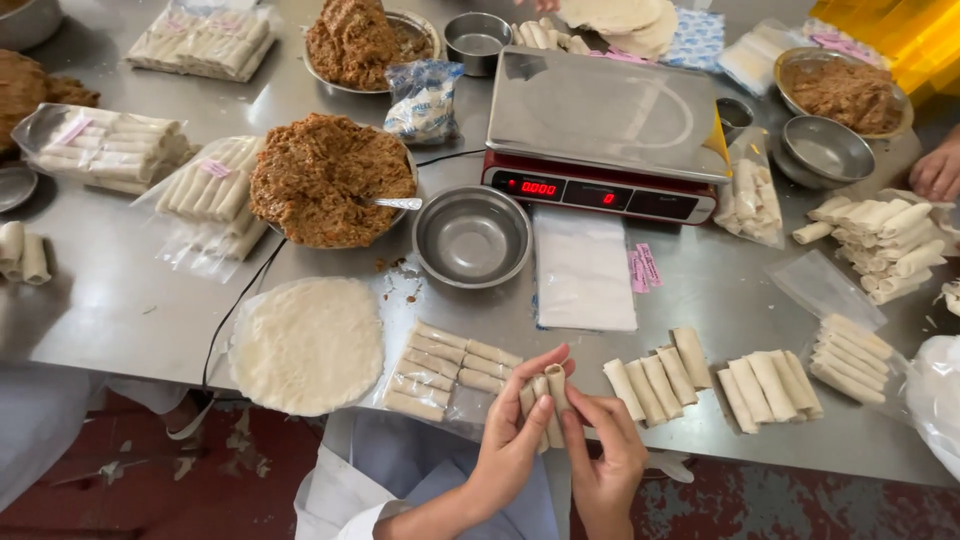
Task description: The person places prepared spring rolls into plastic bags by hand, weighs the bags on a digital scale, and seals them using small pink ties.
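Both hands, left hand (515,440) and right hand (603,455), closed their fingers around a few spring rolls (548,395), just below the clear bag (445,375); keeping rolls aligned seemed wise.

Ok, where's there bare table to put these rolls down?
Both hands, left hand and right hand, hold rolls over the near edge. Bare steel lies between the wrapper stack and the bagged rolls on the left, and between the paper sheets and the loose rolls. Around the scale it's crowded.

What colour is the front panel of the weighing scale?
Red, with a dark display strip, on the scale; seen from the head camera.
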